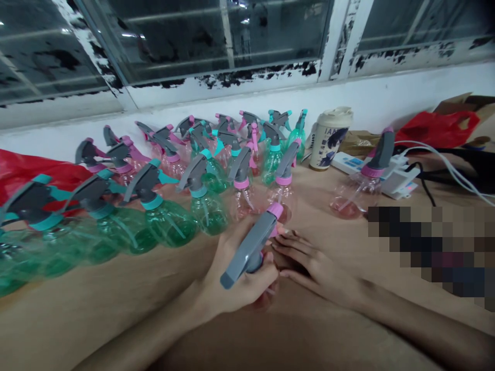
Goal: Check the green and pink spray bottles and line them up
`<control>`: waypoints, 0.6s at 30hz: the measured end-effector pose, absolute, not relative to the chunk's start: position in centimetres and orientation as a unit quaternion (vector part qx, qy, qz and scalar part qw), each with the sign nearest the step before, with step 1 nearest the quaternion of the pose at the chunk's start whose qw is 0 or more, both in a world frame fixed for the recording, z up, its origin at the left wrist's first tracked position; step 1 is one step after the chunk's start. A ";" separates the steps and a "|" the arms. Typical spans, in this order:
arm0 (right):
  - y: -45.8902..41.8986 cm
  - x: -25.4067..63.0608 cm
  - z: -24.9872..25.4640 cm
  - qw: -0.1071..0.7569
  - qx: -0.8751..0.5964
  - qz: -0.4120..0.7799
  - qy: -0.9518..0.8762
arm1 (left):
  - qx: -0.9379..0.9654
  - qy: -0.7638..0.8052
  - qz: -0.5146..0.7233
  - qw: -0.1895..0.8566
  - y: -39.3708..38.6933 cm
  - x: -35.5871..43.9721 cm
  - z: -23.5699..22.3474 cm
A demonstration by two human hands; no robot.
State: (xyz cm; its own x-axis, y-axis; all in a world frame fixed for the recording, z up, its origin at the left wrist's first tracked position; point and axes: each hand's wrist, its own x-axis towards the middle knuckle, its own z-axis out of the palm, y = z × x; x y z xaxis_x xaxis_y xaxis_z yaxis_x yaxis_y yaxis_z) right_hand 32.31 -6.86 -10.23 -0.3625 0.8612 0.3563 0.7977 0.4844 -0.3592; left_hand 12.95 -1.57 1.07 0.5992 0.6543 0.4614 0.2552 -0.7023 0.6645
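Observation:
My left hand [235, 268] is wrapped around the neck of a pink spray bottle [253, 247] with a grey trigger head and pink nozzle, near the front of the table. Its lower body is mostly hidden behind my fingers. My right hand [313, 263] lies low beside it, fingers stretched toward the bottle; whether the fingertips touch it I cannot tell. Just beyond stand two more pink bottles, one of them a pink-collared bottle [284, 190]. To the left runs a row of green spray bottles, including a green bottle [170, 221] with a turquoise collar.
Several more pink and green bottles crowd against the wall. A paper coffee cup [328, 139], a lone pink bottle [358, 196] and a white power strip [398, 178] with cables stand at the right. Red plastic bags [436, 129] lie at both sides. A pixelated patch covers the right edge.

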 end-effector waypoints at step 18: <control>-7.2 31.7 -9.8 0.245 -0.518 0.059 -0.818 | 0.852 0.277 0.322 0.307 -1.6 12.7 2.4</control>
State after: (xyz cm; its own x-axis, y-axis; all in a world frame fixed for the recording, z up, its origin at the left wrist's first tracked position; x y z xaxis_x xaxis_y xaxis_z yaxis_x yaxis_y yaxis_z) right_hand 31.67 -7.21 -9.84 -0.3440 0.8755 0.3394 0.8172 0.4572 -0.3509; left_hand 12.66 -1.60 2.45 0.6393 0.6693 0.3785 0.2740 -0.6583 0.7012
